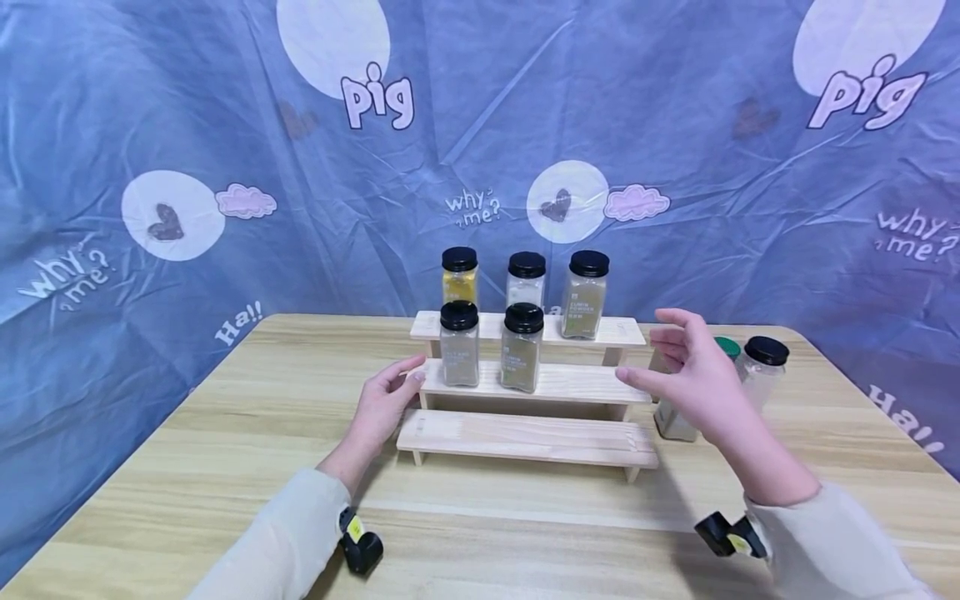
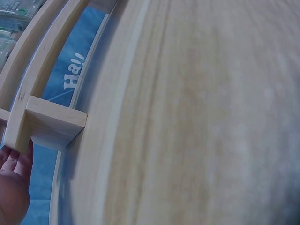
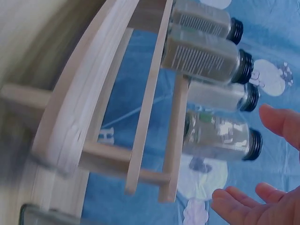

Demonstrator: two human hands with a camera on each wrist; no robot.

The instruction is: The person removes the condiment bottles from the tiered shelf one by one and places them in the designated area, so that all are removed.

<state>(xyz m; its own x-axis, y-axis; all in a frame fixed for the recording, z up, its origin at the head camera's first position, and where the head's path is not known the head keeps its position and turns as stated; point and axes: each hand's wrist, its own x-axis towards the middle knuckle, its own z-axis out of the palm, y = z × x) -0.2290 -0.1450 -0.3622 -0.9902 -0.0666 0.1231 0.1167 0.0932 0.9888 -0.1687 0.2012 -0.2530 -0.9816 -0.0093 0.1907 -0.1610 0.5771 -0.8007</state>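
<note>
A three-step wooden rack (image 1: 525, 433) stands on the table. My left hand (image 1: 382, 404) holds the left end of its middle step, fingers behind the board end in the left wrist view. Two black-lidded spice jars stand on that step: a greyish jar (image 1: 460, 350) and a cumin powder jar (image 1: 521, 354). On the top step are a yellow-filled jar (image 1: 460, 283), a white-filled jar (image 1: 527, 287) and another cumin powder jar (image 1: 586, 300). My right hand (image 1: 693, 375) hovers by the rack's right end, thumb and fingers spread around nothing.
Right of the rack, partly behind my right hand, are a black-lidded jar (image 1: 763, 367) and a green lid (image 1: 727, 346). A jar's base (image 1: 675, 423) shows below the hand. A blue printed cloth (image 1: 465, 125) hangs behind the wooden table (image 1: 247, 433).
</note>
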